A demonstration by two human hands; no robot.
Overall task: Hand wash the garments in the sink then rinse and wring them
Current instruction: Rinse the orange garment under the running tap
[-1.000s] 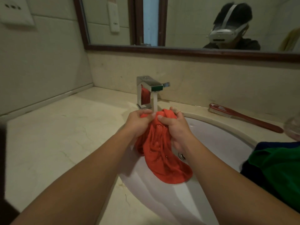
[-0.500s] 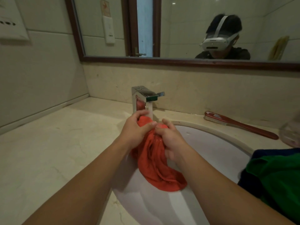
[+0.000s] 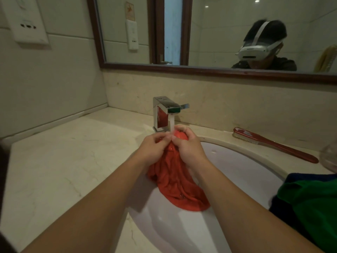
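I clamp left hand [image 3: 155, 148] and right hand [image 3: 189, 148] on the red garment [image 3: 175, 181] under the tap [image 3: 166, 111] — so water runs through it.

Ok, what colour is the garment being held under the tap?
Plain orange-red garment, no pattern; clearest in the head view.

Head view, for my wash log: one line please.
rinse | left hand, right hand: grip red garment | tap: running onto it | bottom: in sink

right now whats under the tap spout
Running water falls onto the bunched top of the red garment, which the left hand and right hand grip; the rest hangs into the sink. The basin floor beneath is covered by cloth and arms.
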